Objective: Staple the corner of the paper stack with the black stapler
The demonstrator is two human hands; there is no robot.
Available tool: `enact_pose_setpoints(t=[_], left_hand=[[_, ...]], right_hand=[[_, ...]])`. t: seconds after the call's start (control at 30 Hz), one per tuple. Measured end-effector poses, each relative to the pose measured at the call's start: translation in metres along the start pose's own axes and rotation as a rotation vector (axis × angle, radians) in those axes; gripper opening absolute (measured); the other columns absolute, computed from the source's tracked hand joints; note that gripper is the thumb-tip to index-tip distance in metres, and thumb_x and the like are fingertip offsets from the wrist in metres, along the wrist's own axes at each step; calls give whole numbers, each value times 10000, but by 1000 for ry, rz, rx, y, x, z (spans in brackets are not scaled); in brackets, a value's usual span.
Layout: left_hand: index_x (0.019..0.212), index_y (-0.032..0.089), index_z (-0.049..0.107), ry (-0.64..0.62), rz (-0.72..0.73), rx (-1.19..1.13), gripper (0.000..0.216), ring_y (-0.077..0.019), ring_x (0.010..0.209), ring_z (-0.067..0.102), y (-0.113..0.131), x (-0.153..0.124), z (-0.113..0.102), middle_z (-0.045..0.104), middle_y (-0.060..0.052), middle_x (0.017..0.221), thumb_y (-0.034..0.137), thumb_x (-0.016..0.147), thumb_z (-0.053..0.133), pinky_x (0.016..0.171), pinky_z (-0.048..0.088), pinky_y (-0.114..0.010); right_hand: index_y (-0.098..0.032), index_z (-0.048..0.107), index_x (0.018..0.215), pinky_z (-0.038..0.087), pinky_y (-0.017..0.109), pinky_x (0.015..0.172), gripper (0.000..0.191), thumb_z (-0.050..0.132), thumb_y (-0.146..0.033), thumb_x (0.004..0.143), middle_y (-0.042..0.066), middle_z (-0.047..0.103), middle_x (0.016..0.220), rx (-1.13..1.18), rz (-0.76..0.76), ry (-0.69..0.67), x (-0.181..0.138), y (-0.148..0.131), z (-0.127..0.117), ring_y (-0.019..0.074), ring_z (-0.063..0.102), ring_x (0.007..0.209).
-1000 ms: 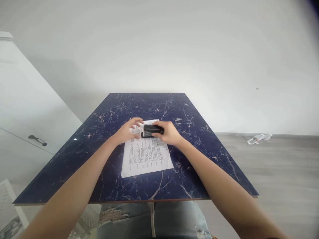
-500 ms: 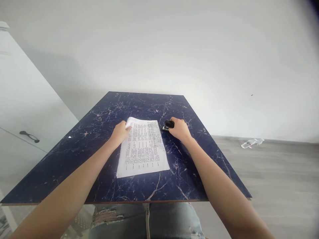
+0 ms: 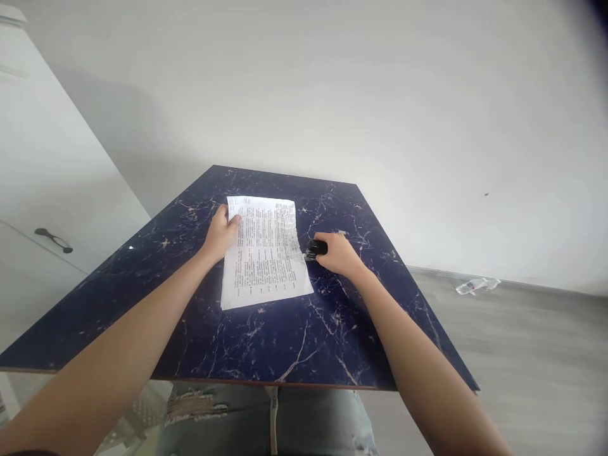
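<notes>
My left hand (image 3: 221,232) grips the upper left edge of some printed paper sheets (image 3: 264,253), with the thumb on top of the print. The sheets tilt up a little at the far end. A black stapler (image 3: 316,247) is wrapped in the fingers of my right hand (image 3: 339,253). Its front end is at the right edge of the sheets; I cannot tell whether the paper lies between its jaws. A small pale item (image 3: 342,232) shows just beyond my right knuckles, too small to name.
Beneath everything is a dark blue marble-patterned table (image 3: 285,354), its far edge near a white wall (image 3: 323,88). A white cabinet (image 3: 61,158) with a dark handle (image 3: 53,240) stands at the left. On the floor at the right lies a clear plastic item (image 3: 476,286).
The sheets have moved away from me and their far end has lifted. My right hand has brought the stapler down to their right edge.
</notes>
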State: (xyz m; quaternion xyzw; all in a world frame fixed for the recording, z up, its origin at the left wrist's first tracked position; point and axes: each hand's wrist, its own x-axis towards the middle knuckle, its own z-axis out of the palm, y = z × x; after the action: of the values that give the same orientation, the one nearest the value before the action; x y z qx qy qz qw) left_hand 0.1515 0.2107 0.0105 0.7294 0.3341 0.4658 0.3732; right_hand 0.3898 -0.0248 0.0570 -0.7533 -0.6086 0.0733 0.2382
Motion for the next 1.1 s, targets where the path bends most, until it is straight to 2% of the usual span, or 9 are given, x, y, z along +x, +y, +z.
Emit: enact_pose_setpoints(t=[0.33,0.4,0.47,0.63,0.77,0.9,0.97,1.03,1.1], left_hand=[[1052,200,609,4,-42,-84,165,-270,985,708,2,-1,1,729,-84,1031,288,913,615,916,563,-452],[1024,189,624,13,-130,-128,188,-288,944,723,5,-1,0,739,-95,993,300,878,664,884,580,-469],[1013,163,655,-41,-283,-255,248,-322,880,741,10,-1,-2,750,-118,936,316,828,716,837,597,-503],[1003,93,736,-338,-656,-550,309,-422,891,751,18,0,-10,762,-186,842,303,778,713,831,604,-590],[1075,68,748,-428,-786,-652,350,-455,1022,725,20,1,-15,771,-217,901,246,779,690,926,581,-604],[1191,77,726,-446,-821,-662,438,-464,1101,697,22,-1,-14,771,-225,1000,140,759,691,992,544,-623],[1249,96,702,-432,-798,-658,503,-452,1116,695,23,-2,-12,768,-213,1049,74,747,678,1000,535,-632],[1285,102,678,-416,-773,-658,544,-440,1120,696,23,-2,-11,762,-207,1087,32,746,663,998,533,-641],[1294,87,666,-393,-750,-661,548,-431,1109,703,21,-1,-10,757,-211,1103,13,751,655,990,534,-645]], right_hand=[[-208,603,836,371,273,596,226,541,-82,658,15,654,753,64,-87,-62,-3,-10,-1,167,560,670],[-209,601,835,366,274,590,225,540,-84,658,12,652,747,66,-86,-78,-4,-11,-1,163,554,657],[-207,602,836,361,276,594,228,533,-83,658,12,651,746,64,-83,-84,-3,-12,-2,161,551,653],[-201,605,839,354,279,613,237,528,-80,649,14,650,746,55,-77,-71,-3,-13,-1,163,548,669],[-201,599,850,344,275,612,228,527,-93,664,15,654,767,61,-93,-74,-4,-14,0,158,544,675],[-204,577,818,328,282,623,51,589,-227,774,16,646,777,20,-135,-71,-4,-18,1,156,532,683],[-203,561,797,308,286,614,203,581,-388,880,19,638,766,12,-133,-64,-4,-21,1,153,519,665],[-202,532,760,285,289,605,398,461,-525,981,17,617,731,20,-107,-49,-4,-23,3,148,503,641],[-201,489,714,265,288,600,513,329,-568,1035,11,585,684,18,-72,-25,-3,-24,5,146,483,621]])
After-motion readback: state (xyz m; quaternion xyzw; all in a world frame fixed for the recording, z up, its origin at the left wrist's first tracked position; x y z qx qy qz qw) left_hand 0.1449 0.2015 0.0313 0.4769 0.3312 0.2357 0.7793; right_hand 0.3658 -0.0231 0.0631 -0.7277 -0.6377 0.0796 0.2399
